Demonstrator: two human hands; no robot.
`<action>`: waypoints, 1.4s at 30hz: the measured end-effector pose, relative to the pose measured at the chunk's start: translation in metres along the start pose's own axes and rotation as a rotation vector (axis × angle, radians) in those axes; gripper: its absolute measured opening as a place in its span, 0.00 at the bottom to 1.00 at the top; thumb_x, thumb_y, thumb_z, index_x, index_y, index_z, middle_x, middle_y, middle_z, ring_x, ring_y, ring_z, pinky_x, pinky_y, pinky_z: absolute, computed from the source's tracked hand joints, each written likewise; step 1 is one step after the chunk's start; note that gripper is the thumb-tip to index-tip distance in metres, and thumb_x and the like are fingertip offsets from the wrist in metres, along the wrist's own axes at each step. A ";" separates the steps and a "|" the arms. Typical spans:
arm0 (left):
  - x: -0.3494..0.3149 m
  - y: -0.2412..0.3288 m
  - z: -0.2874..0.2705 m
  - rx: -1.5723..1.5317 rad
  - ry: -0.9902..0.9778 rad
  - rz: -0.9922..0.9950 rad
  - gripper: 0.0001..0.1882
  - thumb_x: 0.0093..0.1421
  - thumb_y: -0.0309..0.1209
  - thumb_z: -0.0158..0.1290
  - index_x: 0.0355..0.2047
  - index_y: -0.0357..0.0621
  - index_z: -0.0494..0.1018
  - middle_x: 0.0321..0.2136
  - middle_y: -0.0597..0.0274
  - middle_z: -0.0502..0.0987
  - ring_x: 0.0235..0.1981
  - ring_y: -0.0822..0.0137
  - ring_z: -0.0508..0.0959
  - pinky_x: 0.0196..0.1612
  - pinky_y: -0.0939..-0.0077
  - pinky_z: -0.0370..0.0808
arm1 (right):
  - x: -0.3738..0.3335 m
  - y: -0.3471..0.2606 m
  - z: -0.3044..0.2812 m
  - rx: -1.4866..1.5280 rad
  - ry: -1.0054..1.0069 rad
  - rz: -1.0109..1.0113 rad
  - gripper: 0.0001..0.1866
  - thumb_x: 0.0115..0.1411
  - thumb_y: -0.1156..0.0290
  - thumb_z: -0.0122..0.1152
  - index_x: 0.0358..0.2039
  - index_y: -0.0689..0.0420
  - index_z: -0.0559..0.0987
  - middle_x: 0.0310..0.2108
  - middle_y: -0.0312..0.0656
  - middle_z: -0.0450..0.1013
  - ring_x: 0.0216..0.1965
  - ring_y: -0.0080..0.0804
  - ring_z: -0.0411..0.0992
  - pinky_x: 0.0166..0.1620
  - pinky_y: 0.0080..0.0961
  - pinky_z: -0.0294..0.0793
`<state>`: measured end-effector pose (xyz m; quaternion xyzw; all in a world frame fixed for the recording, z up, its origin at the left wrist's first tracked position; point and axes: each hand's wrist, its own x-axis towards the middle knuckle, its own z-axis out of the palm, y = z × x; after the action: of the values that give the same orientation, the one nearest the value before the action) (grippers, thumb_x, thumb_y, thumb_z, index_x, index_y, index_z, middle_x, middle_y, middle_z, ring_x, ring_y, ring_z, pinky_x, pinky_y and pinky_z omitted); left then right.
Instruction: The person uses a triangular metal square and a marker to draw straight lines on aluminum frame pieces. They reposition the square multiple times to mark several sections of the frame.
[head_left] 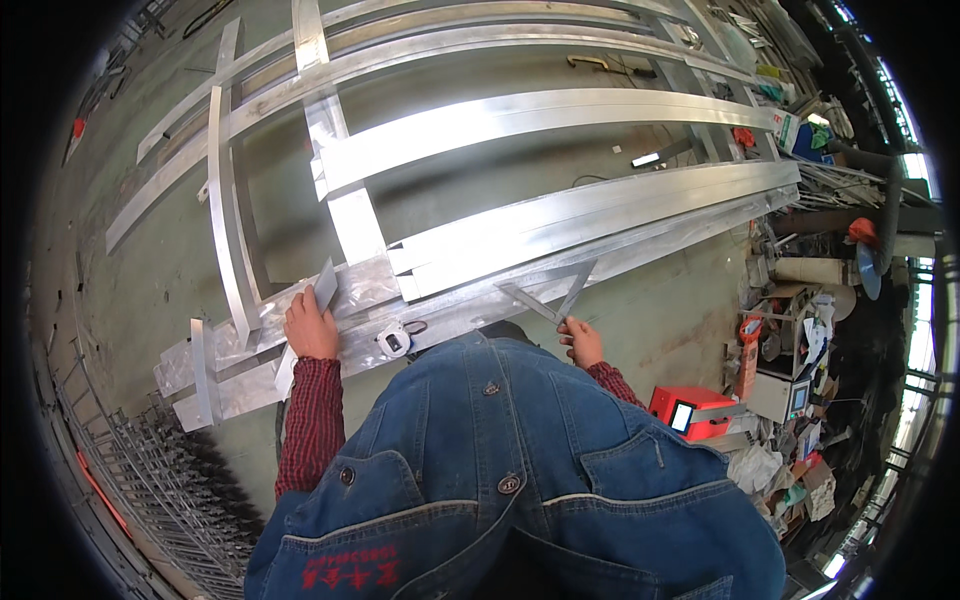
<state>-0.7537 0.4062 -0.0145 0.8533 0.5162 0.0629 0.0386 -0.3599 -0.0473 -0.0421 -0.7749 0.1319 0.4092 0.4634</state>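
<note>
At nine o'clock the left hand point(312, 328) covers part of a metal strip point(325, 283); down at six, the denim jacket point(450, 420) runs off-frame; at four, a lit screen point(682, 417) too small to read!

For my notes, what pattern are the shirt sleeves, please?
The shirt sleeves are red-and-dark checked; head view.

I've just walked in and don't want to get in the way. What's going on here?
Someone in a denim garment is working over long metal bars. Their left hand touches a small plate at the near bars, while the right hand holds a V-shaped metal tool. A tape measure lies between the hands, held by neither.
</note>
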 end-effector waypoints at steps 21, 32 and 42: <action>0.036 0.096 -0.022 -0.458 0.059 0.284 0.38 0.64 0.36 0.72 0.71 0.37 0.73 0.68 0.38 0.76 0.69 0.36 0.76 0.71 0.47 0.74 | 0.005 -0.006 -0.020 0.000 0.371 -0.268 0.26 0.79 0.51 0.63 0.57 0.65 0.83 0.45 0.44 0.84 0.38 0.29 0.79 0.40 0.30 0.79; 0.113 0.166 0.011 -0.292 -0.674 0.305 0.55 0.52 0.55 0.80 0.74 0.37 0.73 0.68 0.38 0.80 0.68 0.42 0.81 0.71 0.53 0.78 | 0.053 -0.130 -0.009 -0.067 0.405 -0.447 0.24 0.73 0.54 0.68 0.55 0.63 0.87 0.46 0.52 0.88 0.46 0.42 0.87 0.52 0.38 0.84; 0.151 0.173 0.026 -0.258 -0.906 0.396 0.54 0.47 0.50 0.84 0.70 0.36 0.77 0.64 0.38 0.83 0.65 0.43 0.83 0.70 0.53 0.79 | 0.072 -0.199 -0.026 -0.268 0.179 -0.549 0.24 0.71 0.51 0.70 0.55 0.60 0.88 0.49 0.55 0.87 0.51 0.50 0.86 0.57 0.42 0.84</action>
<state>-0.5288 0.4598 -0.0071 0.8645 0.2641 -0.2441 0.3512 -0.1849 0.0505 0.0314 -0.8686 -0.0969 0.2126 0.4370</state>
